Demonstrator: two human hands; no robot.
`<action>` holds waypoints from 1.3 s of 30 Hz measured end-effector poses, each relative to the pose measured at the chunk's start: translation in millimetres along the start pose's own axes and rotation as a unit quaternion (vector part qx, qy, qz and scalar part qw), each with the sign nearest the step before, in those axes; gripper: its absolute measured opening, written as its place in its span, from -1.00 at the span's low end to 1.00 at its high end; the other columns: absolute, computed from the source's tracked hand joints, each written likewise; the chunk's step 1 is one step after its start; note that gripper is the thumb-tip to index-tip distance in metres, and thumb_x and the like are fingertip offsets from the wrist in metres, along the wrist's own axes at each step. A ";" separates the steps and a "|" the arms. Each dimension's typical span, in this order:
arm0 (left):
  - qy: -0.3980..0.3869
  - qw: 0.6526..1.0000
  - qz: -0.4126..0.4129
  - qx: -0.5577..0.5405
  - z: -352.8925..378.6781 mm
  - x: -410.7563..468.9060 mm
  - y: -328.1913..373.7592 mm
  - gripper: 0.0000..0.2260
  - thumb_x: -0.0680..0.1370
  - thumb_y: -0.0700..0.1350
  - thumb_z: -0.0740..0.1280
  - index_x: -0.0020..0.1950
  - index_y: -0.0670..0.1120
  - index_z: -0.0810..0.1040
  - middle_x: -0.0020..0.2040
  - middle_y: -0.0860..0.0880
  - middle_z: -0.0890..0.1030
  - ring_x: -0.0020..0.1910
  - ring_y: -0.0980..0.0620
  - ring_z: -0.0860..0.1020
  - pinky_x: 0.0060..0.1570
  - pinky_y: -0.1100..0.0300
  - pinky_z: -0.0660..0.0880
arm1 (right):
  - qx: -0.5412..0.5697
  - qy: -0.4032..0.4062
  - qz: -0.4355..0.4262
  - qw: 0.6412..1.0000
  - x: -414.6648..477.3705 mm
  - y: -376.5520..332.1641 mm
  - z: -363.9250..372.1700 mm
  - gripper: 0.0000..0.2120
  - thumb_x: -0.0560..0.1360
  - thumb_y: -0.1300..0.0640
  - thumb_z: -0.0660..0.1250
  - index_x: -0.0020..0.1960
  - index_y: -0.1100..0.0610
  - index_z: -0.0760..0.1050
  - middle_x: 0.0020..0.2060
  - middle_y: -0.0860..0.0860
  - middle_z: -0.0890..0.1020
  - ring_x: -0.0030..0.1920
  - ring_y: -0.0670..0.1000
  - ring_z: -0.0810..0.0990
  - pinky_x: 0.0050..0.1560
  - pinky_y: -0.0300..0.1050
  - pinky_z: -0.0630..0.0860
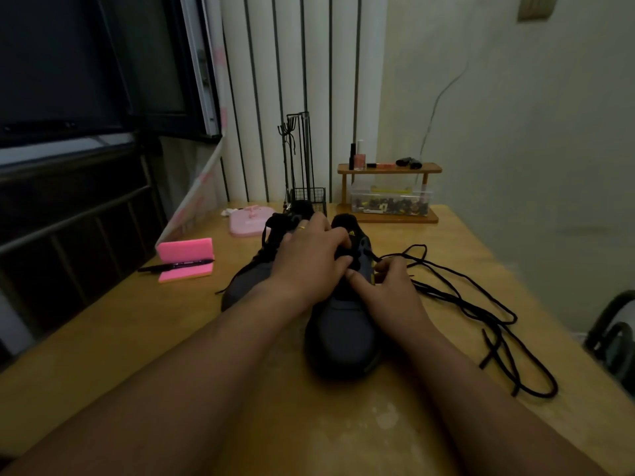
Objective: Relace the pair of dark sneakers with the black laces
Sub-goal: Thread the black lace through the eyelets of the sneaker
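Two dark sneakers stand side by side on the wooden table, toes toward me. The right sneaker (343,334) has yellow marks on its side and tongue. The left sneaker (245,280) lies partly under my left forearm and shows laces near its collar. My left hand (311,255) reaches across and grips the right sneaker's tongue area with curled fingers. My right hand (391,286) pinches a black lace (481,304) at the sneaker's right eyelets. That lace trails in loose loops over the table to the right.
A pink case (185,259) with a black marker (171,266) lies at the left. Behind the shoes are a pink dish (247,221), a black wire holder (307,197) and a wooden shelf (390,170) with cosmetics over a clear box (391,202). A chair (615,334) is at the right edge.
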State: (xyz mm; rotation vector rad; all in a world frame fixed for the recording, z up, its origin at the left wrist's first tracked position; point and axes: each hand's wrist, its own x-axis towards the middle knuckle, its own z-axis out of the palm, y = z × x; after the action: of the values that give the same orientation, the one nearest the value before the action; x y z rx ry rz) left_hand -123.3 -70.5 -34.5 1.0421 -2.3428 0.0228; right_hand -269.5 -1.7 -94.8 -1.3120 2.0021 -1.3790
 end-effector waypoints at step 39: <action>0.173 0.959 -0.219 -0.038 3.1 -77.0 -28.6 -0.86 0.55 -0.10 0.36 -0.07 -0.03 0.39 -0.01 -0.02 0.44 0.00 -0.07 0.42 -0.06 -0.02 0.41 | -0.012 0.010 -0.022 1.000 -2.4 -1.8 -2.4 -0.43 0.48 -0.34 0.42 0.21 0.03 0.34 0.13 -0.04 0.49 0.09 -0.02 0.53 0.05 0.05 0.55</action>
State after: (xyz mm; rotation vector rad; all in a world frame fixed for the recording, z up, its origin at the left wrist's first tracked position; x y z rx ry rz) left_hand -64.0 -39.0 -81.9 1.3738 -1.7518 -0.0509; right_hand -269.1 1.4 -92.6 -1.3664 2.0205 -1.3962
